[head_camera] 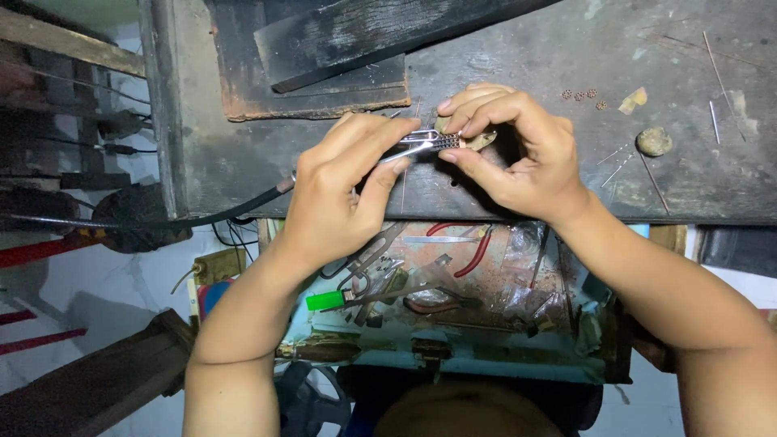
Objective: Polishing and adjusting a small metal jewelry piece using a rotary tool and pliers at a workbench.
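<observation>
Both hands meet over the middle of a grimy dark workbench (518, 190). The left hand (340, 190) has its fingers pinched together on metal tweezers (414, 143), holding them almost flat with the tips pointing toward 3 o'clock. Those tips sit right at a small beaded metal piece (443, 142), some tiny jewelry part from the look of it, too small to say more. The right hand (518, 150) comes in from 3 o'clock, thumb below and fingertips curled over the top, closed on that same piece, so the little part sits between the two hands just above the bench edge.

Other stuff around:
- A thin black cable (202, 217) runs off toward 9 o'clock from under the left hand.
- At 12 o'clock from the hands lies a dark slab (316, 77) with a black plank resting across it.
- Out at 2 o'clock from the right hand, four tiny round brown beads (584, 97) sit close together, with a pale chip (633, 99) just beside them and a round stone-like lump (653, 141) a bit further toward 3 o'clock.
- Thin wire pins (619, 162) lie scattered near that lump.
- Down at 6 o'clock an open drawer (477, 360) is crammed with tools: red-handled pliers (473, 251), a green-handled tool (328, 300), scissors-type handles.
</observation>
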